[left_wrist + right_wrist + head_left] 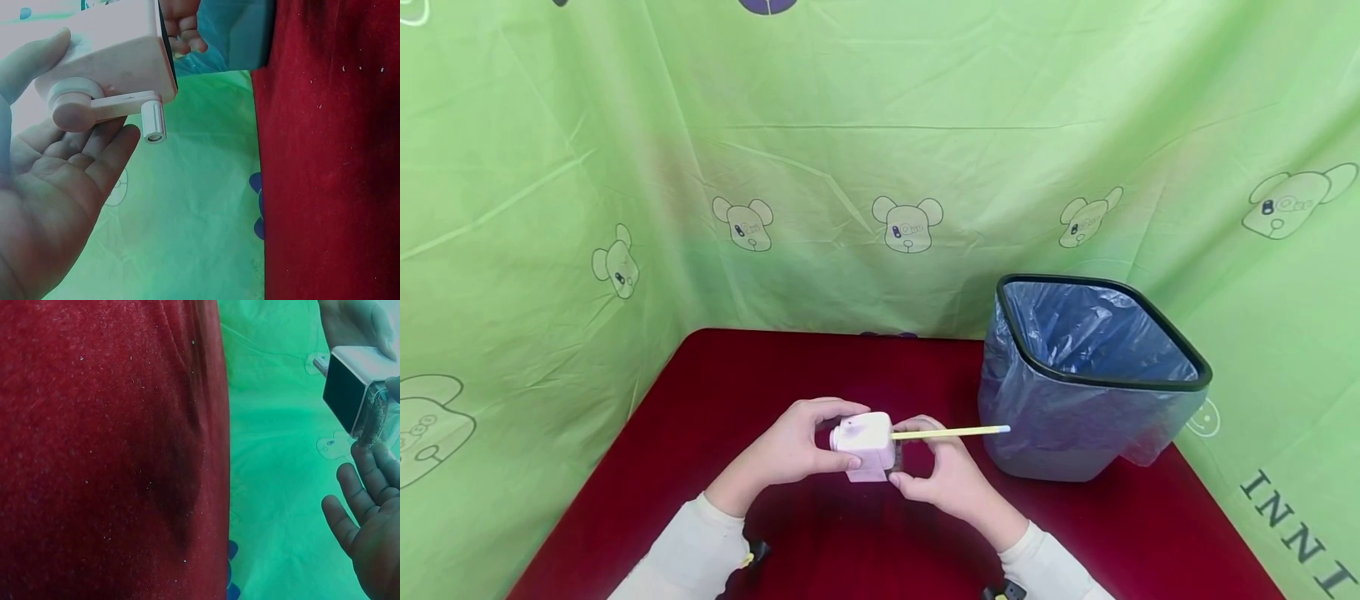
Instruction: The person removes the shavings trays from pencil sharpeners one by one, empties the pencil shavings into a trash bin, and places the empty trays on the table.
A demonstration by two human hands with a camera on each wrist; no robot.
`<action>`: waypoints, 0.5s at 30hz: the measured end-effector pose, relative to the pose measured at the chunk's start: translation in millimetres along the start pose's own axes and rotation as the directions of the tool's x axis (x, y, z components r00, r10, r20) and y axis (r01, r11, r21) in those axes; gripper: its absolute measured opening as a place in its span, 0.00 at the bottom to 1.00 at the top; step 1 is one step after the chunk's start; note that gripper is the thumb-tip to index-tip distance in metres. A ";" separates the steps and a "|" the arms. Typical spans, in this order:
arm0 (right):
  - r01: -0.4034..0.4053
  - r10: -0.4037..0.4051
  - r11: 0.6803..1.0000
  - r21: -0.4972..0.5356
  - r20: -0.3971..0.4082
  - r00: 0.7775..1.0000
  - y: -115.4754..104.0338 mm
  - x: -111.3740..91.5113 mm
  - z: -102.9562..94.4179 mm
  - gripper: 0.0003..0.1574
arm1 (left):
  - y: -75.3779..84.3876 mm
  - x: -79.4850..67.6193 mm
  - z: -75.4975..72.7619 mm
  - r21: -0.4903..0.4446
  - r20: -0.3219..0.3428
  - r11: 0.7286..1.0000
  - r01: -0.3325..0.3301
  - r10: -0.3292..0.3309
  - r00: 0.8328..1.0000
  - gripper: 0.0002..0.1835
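A pale pink crank pencil sharpener is held above the table by my left hand, thumb on one side and fingers on the other. Its crank points toward the left palm, and its dark underside faces the right wrist camera. A yellow pencil juts from the sharpener's opposite end, passing over the fingers of my right hand. Thumb and fingertips of that hand pinch the clear shavings drawer at this end. How far the drawer is out of the body I cannot tell.
A bin with a black rim and a clear plastic liner stands on the right of the dark red table. Green cloth printed with bear heads hangs behind and at both sides.
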State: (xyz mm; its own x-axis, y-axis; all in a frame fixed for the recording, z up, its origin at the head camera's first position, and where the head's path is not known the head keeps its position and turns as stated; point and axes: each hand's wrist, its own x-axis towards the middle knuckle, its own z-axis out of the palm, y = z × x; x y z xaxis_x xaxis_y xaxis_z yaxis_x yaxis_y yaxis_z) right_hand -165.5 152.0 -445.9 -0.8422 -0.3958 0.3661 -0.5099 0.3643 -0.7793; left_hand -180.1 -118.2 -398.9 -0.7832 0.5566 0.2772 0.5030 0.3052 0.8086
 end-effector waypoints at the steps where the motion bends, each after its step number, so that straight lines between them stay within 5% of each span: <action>1: 0.002 -0.002 1.000 0.000 -0.001 1.000 0.0 0.2 -0.1 0.37 | 0.1 0.0 -0.3 0.002 -0.001 1.000 0.000 0.000 1.000 0.31; 15: 0.038 -0.038 0.999 0.006 -0.011 0.999 5.4 2.1 -0.2 0.36 | 0.1 0.7 -3.8 0.003 0.000 1.000 -0.002 0.002 1.000 0.31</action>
State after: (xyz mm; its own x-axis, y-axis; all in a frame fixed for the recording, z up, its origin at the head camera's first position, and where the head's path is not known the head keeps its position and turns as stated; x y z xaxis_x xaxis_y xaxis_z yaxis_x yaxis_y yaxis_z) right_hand -170.1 153.3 -449.2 -0.8239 -0.4006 0.4010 -0.5407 0.3434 -0.7679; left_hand -182.0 -120.8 -396.6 -0.7821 0.5575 0.2784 0.5055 0.3062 0.8067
